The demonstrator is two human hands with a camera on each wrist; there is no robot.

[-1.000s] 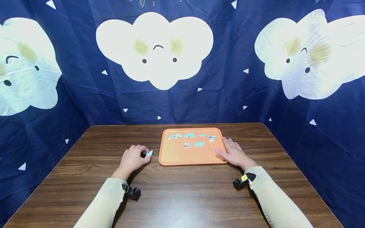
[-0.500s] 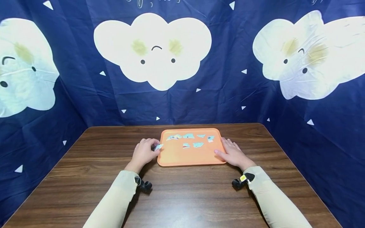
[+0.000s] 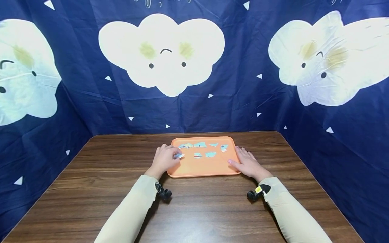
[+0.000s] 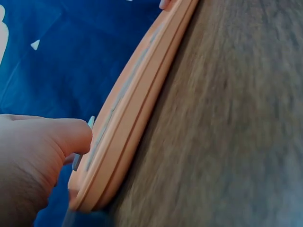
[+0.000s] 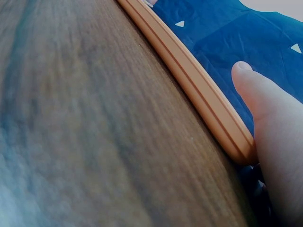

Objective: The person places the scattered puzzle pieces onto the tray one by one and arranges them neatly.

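My left hand (image 3: 165, 160) pinches a torn, light-blue paper piece (image 3: 180, 156) over the left part of the orange tray (image 3: 206, 171). In the left wrist view the piece (image 4: 91, 122) shows thin and edge-on past my thumb, close above the tray rim. My right hand (image 3: 250, 164) lies along the tray's right edge, fingers straight and thumb over the rim; it holds no paper. Several torn pieces lie flat on the tray, among them a multicoloured one (image 3: 186, 146) beside my left fingers and a pale blue one (image 3: 211, 154) near the middle.
The tray stands on a brown wood-grain table (image 3: 200, 209), near its far edge. Behind and beside the table hangs a dark blue cloth (image 3: 194, 114) with white clouds. A small black camera (image 3: 164, 194) sits on the left wrist, another (image 3: 256, 193) on the right.
My left hand has moved right and slightly away from me, carrying the paper piece from beside the tray to over its left part. The right hand stays at the tray's edge.
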